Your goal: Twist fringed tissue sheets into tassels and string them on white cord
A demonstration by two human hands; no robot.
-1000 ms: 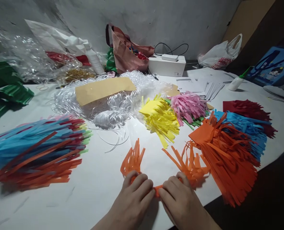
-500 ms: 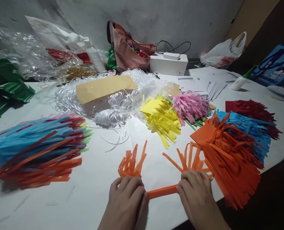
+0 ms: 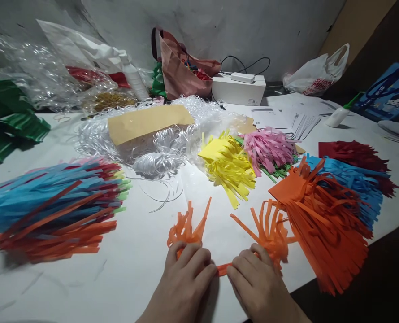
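2 hands in view, left hand [image 3: 186,276] and right hand [image 3: 255,282], both bare, with plain backs and rounded knuckles. Fingers [image 3: 194,259] slim; nails too dim to make out. Wrists [image 3: 161,309] uncovered down to the picture's lower edge, lit from above, with undersides in shadow.

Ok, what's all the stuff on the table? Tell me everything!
orange fringed strip: 1, orange, front, between both hands
orange fringe pile: 1, orange, front right
yellow fringe pile: 1, yellow, centre
pink fringe pile: 1, pink, right of yellow
blue fringe pile: 1, blue, far right
mixed strip pile: 1, blue, red, orange, left
curly ribbon heap: 1, white, centre back
envelope: 1, tan, on the ribbon
left hand: 1, front, pinching the strip
right hand: 1, front, pinching the strip
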